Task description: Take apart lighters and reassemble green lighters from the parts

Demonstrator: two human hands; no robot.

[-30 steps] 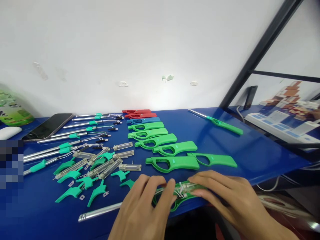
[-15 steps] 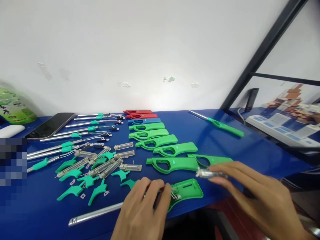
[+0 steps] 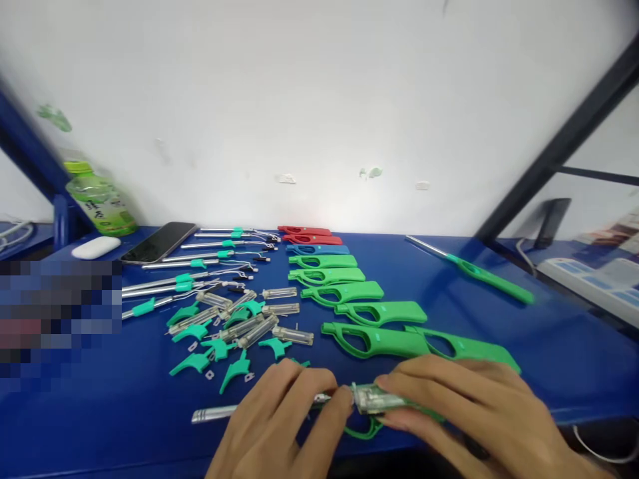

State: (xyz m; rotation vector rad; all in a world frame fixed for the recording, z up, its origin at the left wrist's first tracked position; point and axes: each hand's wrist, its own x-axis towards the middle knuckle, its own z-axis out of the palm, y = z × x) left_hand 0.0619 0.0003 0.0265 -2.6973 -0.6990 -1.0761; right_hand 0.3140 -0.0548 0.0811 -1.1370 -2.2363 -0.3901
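My left hand (image 3: 284,419) is closed on a half-built utility lighter near the table's front edge. The lighter's metal tube (image 3: 214,414) sticks out to the left of my fingers, and part of its green half casing (image 3: 364,432) shows below them. My right hand (image 3: 464,412) pinches a clear fuel tank (image 3: 377,399) over the casing, close to my left fingertips. Whether the tank is seated in the casing cannot be seen, as my fingers cover much of it. Beyond my hands lies a row of green casing halves (image 3: 384,339).
Loose clear tanks (image 3: 293,336) and teal triggers (image 3: 192,362) lie at the left, with wired metal tubes (image 3: 164,286) behind. A complete green lighter (image 3: 494,281) rests at the right. A phone (image 3: 160,243), white case (image 3: 96,247) and bottle (image 3: 102,203) stand at the back left.
My right hand has brought the clear tank leftward and down onto the green casing, meeting my left hand. The view has turned somewhat to the left.
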